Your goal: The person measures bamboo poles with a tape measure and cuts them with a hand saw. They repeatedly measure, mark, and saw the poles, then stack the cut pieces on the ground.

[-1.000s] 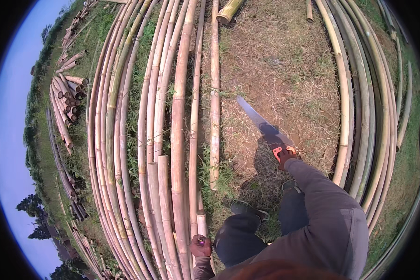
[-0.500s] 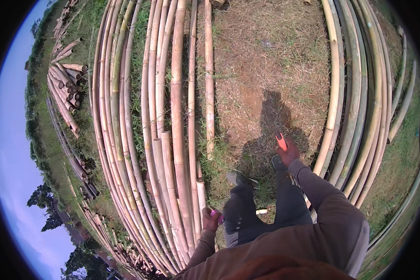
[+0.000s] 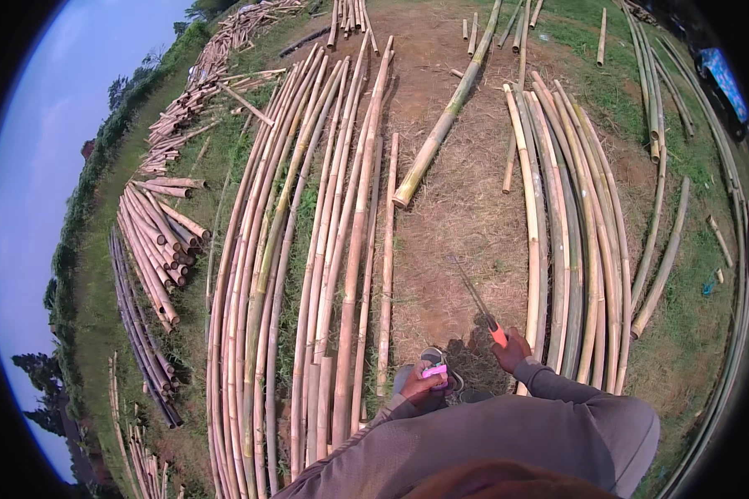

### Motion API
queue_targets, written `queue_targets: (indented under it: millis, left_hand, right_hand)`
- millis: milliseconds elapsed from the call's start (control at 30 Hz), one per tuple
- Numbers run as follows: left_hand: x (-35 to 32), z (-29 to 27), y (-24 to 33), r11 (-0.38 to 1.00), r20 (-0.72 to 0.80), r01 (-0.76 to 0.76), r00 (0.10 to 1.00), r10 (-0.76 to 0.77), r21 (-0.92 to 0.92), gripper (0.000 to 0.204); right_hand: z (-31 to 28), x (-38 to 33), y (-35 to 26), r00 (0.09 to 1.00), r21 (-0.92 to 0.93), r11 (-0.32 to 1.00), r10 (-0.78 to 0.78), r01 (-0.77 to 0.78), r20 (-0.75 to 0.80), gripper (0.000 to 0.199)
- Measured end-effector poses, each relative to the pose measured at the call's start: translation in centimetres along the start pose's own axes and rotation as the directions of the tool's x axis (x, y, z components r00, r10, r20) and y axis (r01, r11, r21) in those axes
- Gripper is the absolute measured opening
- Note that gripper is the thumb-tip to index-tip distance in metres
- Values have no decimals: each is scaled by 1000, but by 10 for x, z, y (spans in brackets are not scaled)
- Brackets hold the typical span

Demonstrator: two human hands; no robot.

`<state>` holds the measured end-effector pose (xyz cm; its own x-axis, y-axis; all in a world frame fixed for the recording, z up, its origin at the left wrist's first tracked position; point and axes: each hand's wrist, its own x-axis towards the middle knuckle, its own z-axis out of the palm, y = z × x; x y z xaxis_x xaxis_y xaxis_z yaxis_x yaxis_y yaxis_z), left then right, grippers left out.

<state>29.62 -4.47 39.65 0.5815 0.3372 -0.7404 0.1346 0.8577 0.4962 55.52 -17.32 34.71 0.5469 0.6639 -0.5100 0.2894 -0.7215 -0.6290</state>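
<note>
"Handsaw with a slim dark metal blade and a bright orange handle (image 3: 485, 310): where do you have it?"

"In my right hand (image 3: 513, 351). My fingers are closed around the handle, and the blade runs forward from that grip, slanting to the left and seen nearly edge-on."

"Does its tip touch anything?"

"I cannot tell. Brown ground strewn with dry straw (image 3: 441, 266) spreads beneath and ahead of it."

"And your other hand?"

"My left hand (image 3: 420, 387) is to the left of the saw grip and a little nearer my body. Its fingers are bent around a small bright pink object (image 3: 434, 377); they cover part of it, so I cannot make out what it is. Just beyond shows a dark shoe (image 3: 432, 355)."

"What lies around your grips?"

"Near my right hand, on its right, long tan and grey-green bamboo poles (image 3: 589, 224) lie side by side. Left of my left hand is a single thin pale bamboo pole (image 3: 389, 258), and farther left a broad row of long tan bamboo poles (image 3: 262, 274). Well ahead of both hands, a thick yellow-green bamboo pole (image 3: 453, 108) lies aslant, one cut end facing me."
</note>
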Motion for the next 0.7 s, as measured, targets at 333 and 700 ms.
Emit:
queue_targets:
  millis: [333, 700]
  left_hand:
    - [164, 28, 202, 928, 353, -311, 908, 226, 204, 46]
    - [208, 131, 431, 467, 524, -619, 785, 330, 632, 65]
  right_hand:
    - [-66, 152, -163, 961, 437, 859, -272, 268, -56, 19]
    - [-171, 270, -315, 975, 606, 785, -214, 131, 67, 18]
